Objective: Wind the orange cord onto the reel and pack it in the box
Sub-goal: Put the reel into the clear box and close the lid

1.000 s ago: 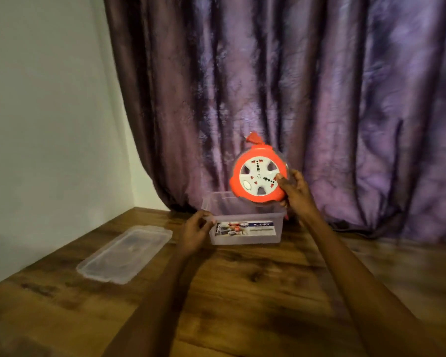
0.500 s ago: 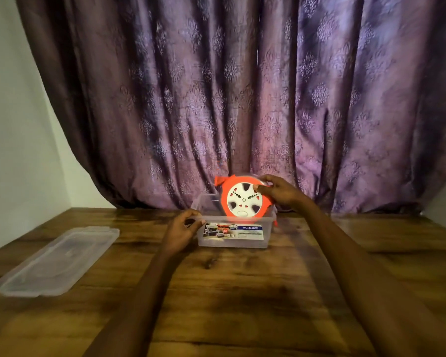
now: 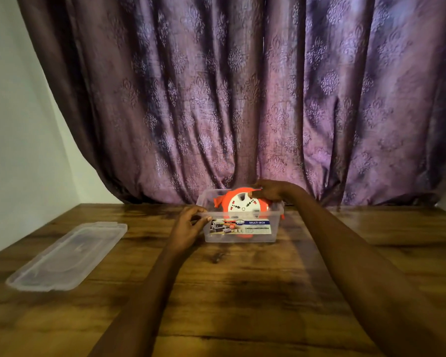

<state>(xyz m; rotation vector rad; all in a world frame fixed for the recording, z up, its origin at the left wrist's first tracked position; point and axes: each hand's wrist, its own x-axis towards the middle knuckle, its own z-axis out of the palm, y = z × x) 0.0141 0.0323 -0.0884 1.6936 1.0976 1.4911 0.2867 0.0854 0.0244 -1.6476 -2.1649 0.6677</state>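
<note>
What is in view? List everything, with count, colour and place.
cord reel: one, orange with white hub, standing in the box
box: one, clear plastic, labelled, table centre
lid: one, clear, flat on table, far left of box
table: one, dark wood
curtain: one, purple patterned, behind table
wall: white, left
left hand: one, grips box's left rim
right hand: one, holds reel's top
</note>
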